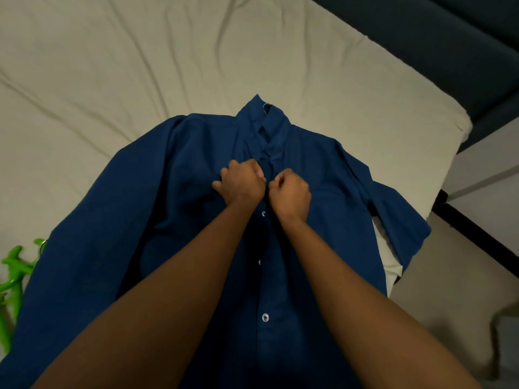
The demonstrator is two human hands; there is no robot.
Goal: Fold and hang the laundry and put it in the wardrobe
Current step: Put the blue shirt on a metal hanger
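**Still buttoning, hanging yet to come**

Evidently early on: the blue shirt (174,220) lies face-up on the bed (140,66), a hanger hook (267,105) at its collar. Left hand (242,184) and right hand (290,192) pinch the placket near the top; lower buttons look fastened. No wardrobe in sight.

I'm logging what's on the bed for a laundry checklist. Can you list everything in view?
shirt: one, dark blue, spread front-up on the bed, collar away from the person
buttons: three show, pale, down the shirt's front strip
hook: one, metal, pokes out at the collar
hangers: green, count unclear, at the left edge beside the shirt's sleeve
sheet: one, beige, creased, covers the bed
bed frame: dark, upper right
floor: pale, right of the bed
left hand: pinches the shirt's front below the collar
right hand: pinches the same spot, beside the left hand
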